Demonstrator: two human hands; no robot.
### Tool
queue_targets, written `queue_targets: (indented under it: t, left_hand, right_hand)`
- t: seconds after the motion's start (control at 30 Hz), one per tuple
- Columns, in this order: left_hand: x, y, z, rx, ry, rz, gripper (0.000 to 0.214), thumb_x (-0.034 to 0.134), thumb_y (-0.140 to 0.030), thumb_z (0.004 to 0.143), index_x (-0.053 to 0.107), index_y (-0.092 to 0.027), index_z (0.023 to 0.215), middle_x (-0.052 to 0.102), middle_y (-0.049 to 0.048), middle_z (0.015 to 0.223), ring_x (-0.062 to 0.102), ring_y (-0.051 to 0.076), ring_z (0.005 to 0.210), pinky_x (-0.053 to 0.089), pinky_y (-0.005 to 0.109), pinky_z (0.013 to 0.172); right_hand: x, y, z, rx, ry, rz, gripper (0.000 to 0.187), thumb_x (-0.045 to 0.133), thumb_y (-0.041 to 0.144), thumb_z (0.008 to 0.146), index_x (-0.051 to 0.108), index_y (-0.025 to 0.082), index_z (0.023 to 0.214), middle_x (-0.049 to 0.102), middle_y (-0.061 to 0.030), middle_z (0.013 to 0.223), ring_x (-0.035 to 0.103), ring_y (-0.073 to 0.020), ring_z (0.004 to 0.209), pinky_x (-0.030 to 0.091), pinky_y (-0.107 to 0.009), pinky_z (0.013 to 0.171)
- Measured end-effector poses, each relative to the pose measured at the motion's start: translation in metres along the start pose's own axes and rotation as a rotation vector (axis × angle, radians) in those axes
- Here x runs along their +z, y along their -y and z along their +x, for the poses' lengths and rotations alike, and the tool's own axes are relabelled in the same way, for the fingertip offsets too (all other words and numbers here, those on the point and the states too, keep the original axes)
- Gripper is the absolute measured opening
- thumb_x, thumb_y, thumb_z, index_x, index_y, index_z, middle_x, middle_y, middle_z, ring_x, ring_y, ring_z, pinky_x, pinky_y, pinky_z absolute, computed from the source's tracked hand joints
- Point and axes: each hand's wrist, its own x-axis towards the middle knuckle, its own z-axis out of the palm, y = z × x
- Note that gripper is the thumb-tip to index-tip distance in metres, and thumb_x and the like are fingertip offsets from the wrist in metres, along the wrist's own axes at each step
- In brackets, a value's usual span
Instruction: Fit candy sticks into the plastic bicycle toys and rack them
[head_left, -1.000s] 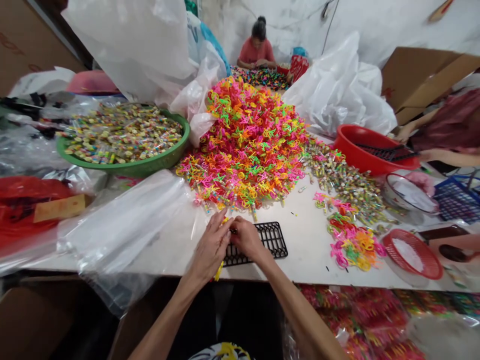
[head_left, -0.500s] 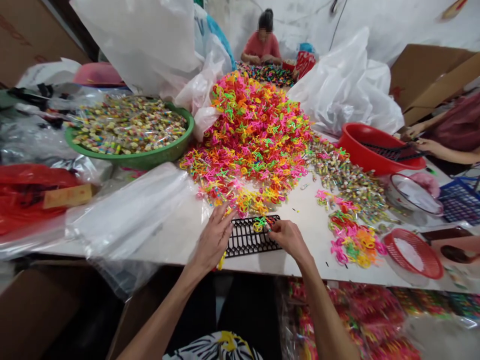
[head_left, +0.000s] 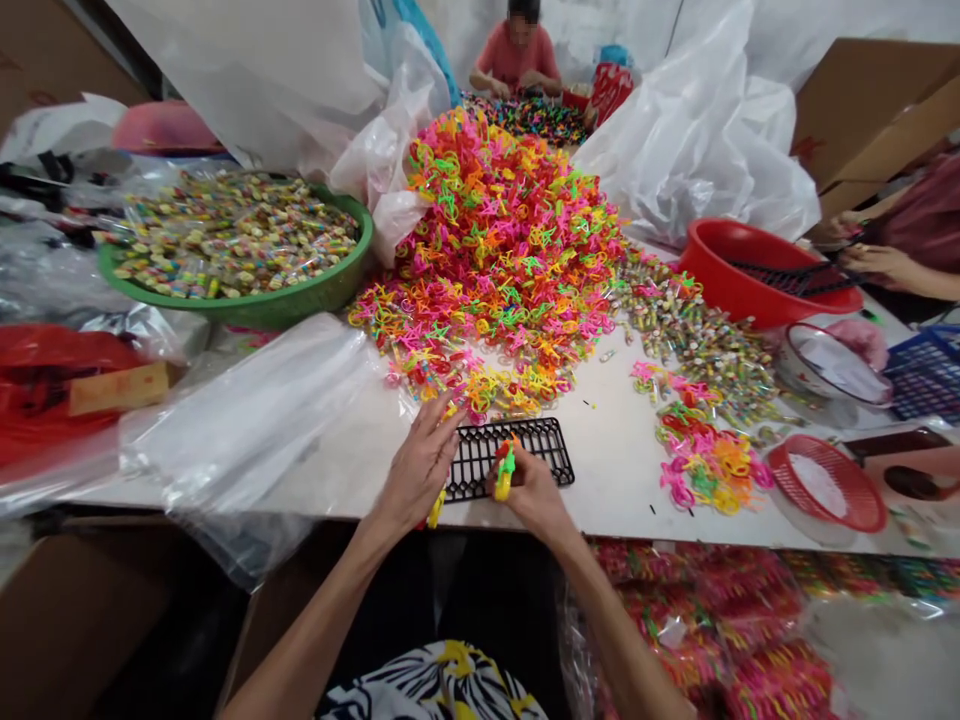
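A black plastic grid rack (head_left: 551,455) lies flat on the white table in front of me. Along its left end rests my left hand (head_left: 420,468), fingers stretched out. Bits of yellow and red plastic (head_left: 436,508) show beneath that palm; how they sit there is hidden. My right hand (head_left: 534,492) is closed over the rack's middle, pinching several small plastic pieces (head_left: 506,468) in green, yellow and red. Just beyond the rack rises a large heap of bright plastic pieces (head_left: 517,250) in pink, orange, yellow and green.
On the left stands a green basin (head_left: 330,290) of small wrapped items, near a clear plastic bag (head_left: 247,410). To the right are small capsule-like items (head_left: 697,330), loose plastic pieces (head_left: 712,470), a red basket (head_left: 825,485) and a red basin (head_left: 739,250). Two other people work at the table.
My right hand has moved left and nearer to me, from the rack's right part to its middle, with the plastic pieces in its fingers. My left hand stays at the left end.
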Motion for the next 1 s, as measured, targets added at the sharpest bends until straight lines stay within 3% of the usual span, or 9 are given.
queue_targets:
  t: [0.1,0.17,0.47,0.7,0.77,0.83,0.87,0.93,1.0]
  left_hand:
    - [0.000,0.000,0.001,0.009,0.001,-0.002,0.039,0.031,-0.026,0.090,0.046,-0.024,0.126,0.030,0.0029,0.143,0.023,0.017,0.133,0.022,0.040,0.110]
    - [0.001,0.000,0.001,0.014,-0.006,-0.002,0.039,0.031,-0.026,0.090,0.046,-0.024,0.126,0.030,0.0029,0.143,0.022,0.016,0.133,0.022,0.040,0.110]
    - [0.002,0.000,0.000,0.003,-0.011,0.001,0.040,0.030,-0.028,0.091,0.044,-0.027,0.128,0.029,0.0004,0.144,0.022,0.018,0.133,0.022,0.043,0.109]
    - [0.001,-0.002,0.002,-0.001,-0.024,0.040,0.041,0.033,-0.032,0.090,0.043,-0.024,0.128,0.030,0.0031,0.144,0.023,0.020,0.132,0.023,0.043,0.109]
    - [-0.004,0.001,0.001,0.036,0.017,0.075,0.042,0.038,-0.033,0.088,0.044,-0.024,0.128,0.031,0.0040,0.143,0.025,0.021,0.132,0.025,0.044,0.108]
    - [-0.010,0.005,-0.004,0.070,0.037,0.098,0.041,0.039,-0.030,0.087,0.044,-0.027,0.127,0.030,0.0027,0.143,0.027,0.021,0.131,0.026,0.043,0.107]
    - [-0.013,0.007,-0.007,0.079,0.039,0.108,0.041,0.038,-0.028,0.087,0.044,-0.028,0.127,0.029,0.0015,0.144,0.026,0.021,0.132,0.026,0.043,0.107]
    - [-0.016,0.011,-0.014,0.091,0.034,0.134,0.042,0.037,-0.024,0.087,0.044,-0.030,0.128,0.025,0.0002,0.146,0.021,0.022,0.133,0.024,0.045,0.107]
    - [-0.016,0.012,-0.018,0.084,0.024,0.173,0.043,0.037,-0.024,0.087,0.043,-0.031,0.128,0.022,0.0004,0.147,0.018,0.024,0.134,0.024,0.048,0.107]
  right_hand:
    - [0.042,-0.010,0.000,-0.022,-0.116,0.170,0.007,0.054,0.020,0.064,0.052,0.019,0.071,0.055,0.0026,0.064,0.051,-0.0118,0.057,0.043,-0.023,0.055]
    - [0.055,-0.016,-0.002,-0.057,-0.127,0.156,0.003,0.052,0.019,0.068,0.054,0.019,0.070,0.057,0.0012,0.067,0.052,-0.0126,0.060,0.044,-0.024,0.058]
    - [0.036,-0.014,0.003,-0.305,0.060,-0.469,0.016,0.046,0.008,0.070,0.056,0.019,0.068,0.059,-0.0023,0.072,0.054,-0.0159,0.070,0.040,-0.024,0.064]
    - [0.060,-0.001,-0.006,-0.186,0.074,-0.920,0.026,0.042,0.004,0.074,0.059,0.014,0.091,0.062,-0.0097,0.087,0.058,-0.0184,0.072,0.040,-0.026,0.063]
    - [0.045,0.007,0.002,-0.242,0.144,-0.880,0.025,0.047,0.007,0.073,0.060,0.017,0.092,0.063,-0.0066,0.085,0.059,-0.0179,0.075,0.040,-0.025,0.063]
    - [0.012,0.018,0.017,-0.307,0.136,-0.848,0.027,0.050,0.009,0.073,0.061,0.020,0.094,0.063,-0.0039,0.087,0.059,-0.0168,0.080,0.041,-0.023,0.066]
    - [-0.008,0.024,0.027,-0.316,0.056,-0.868,0.028,0.050,0.009,0.074,0.062,0.022,0.096,0.063,-0.0037,0.092,0.058,-0.0170,0.084,0.041,-0.024,0.068]
    - [-0.052,0.034,0.051,-0.202,-0.266,-1.015,0.031,0.043,0.009,0.078,0.062,0.021,0.099,0.059,-0.0071,0.106,0.058,-0.0186,0.087,0.041,-0.026,0.068]
    - [-0.087,0.038,0.075,-0.094,-0.378,-1.147,0.038,0.041,0.006,0.077,0.059,0.021,0.107,0.054,-0.0084,0.116,0.058,-0.0194,0.089,0.040,-0.027,0.066]
